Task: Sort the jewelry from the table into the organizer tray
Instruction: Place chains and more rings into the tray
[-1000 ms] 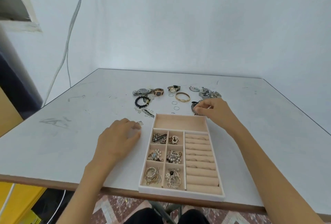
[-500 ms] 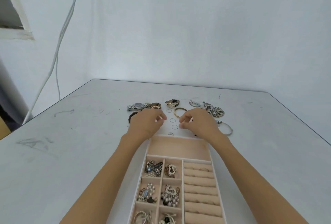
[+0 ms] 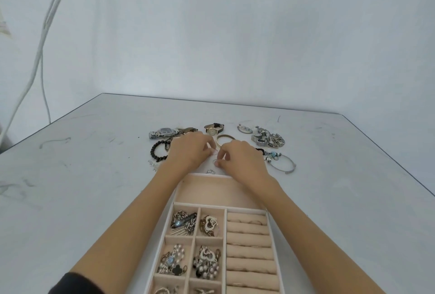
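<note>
The beige organizer tray [image 3: 270,211] lies in front of me, its small left compartments holding jewelry, its ring rolls and wide far compartment bare. Just beyond its far edge my left hand [image 3: 188,152] and my right hand [image 3: 240,164] meet fingertip to fingertip. My right hand pinches a thin ring [image 3: 215,162]; my left hand's fingertips are curled at the same spot, what they hold is too small to tell. Loose jewelry lies around them: a silver watch [image 3: 163,131], a black bead bracelet [image 3: 157,151], a gold bangle [image 3: 224,138], a small gold watch [image 3: 213,129].
A heap of silver chains and bracelets [image 3: 268,138] and a thin silver bangle with charms [image 3: 282,164] lie right of my hands. A tiny ring [image 3: 210,171] sits by the tray's far edge. The grey table [image 3: 82,176] ends at a wall; cables [image 3: 40,58] hang at left.
Both hands moved from either side of the tray's far end to meet beyond it among the small rings. My head tilted up and forward, so the tray sits lower in view.
</note>
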Available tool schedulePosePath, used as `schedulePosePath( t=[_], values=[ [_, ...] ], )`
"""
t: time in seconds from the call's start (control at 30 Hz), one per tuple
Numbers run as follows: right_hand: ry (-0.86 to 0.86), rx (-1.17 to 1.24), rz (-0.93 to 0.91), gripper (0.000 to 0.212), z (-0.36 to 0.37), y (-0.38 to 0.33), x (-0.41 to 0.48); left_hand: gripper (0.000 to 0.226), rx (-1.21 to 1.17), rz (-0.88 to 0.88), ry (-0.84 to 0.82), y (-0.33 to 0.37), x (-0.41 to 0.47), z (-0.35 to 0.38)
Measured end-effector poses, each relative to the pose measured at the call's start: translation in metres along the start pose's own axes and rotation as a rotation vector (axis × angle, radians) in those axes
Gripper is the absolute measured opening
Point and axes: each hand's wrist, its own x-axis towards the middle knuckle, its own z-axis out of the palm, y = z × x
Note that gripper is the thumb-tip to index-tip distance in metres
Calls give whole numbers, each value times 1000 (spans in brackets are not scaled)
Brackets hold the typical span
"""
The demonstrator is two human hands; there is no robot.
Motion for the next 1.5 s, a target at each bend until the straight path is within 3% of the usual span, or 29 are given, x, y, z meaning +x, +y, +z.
schedulePosePath(
  t=[0.3,0.53,0.77,1.03,1.2,1.5],
  values=[
    [-50,26,16,12,0,2,0,18,-16,72,-42,-6,0,-2],
    [-207,-60,27,17,-5,6,2,14,-96,66,-36,-11,1,2],
    [-234,-84,27,23,-6,6,3,13,-118,73,-17,-12,0,2],
    [-173,49,-3,15,-10,5,0,10,-216,101,16,-13,1,2],
    [-97,123,-32,20,-9,6,-1,8,-255,118,21,-14,-2,-7],
    [127,186,-56,12,-17,7,-12,6,-338,130,234,-7,-24,-40]
  ],
)
